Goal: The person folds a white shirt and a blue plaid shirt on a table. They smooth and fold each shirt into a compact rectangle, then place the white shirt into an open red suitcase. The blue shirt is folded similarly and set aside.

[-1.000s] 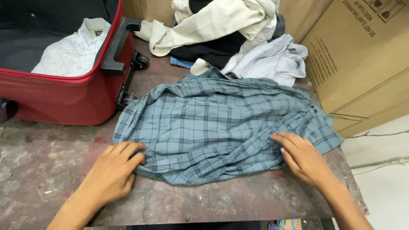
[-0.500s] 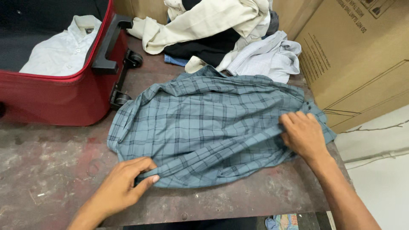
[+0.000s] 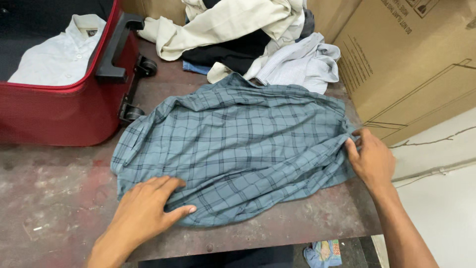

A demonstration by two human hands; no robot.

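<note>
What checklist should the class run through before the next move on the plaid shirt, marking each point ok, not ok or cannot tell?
1. Left hand flat on the plaid shirt, near its front hem: ok.
2. Right hand fingers pinching the shirt's right edge: ok.
3. Shirt smooth: not ok, wrinkled.
4. Shirt wholly on the table: ok.
5. Shirt buttoned: cannot tell.
6. Red suitcase open: ok.
</note>
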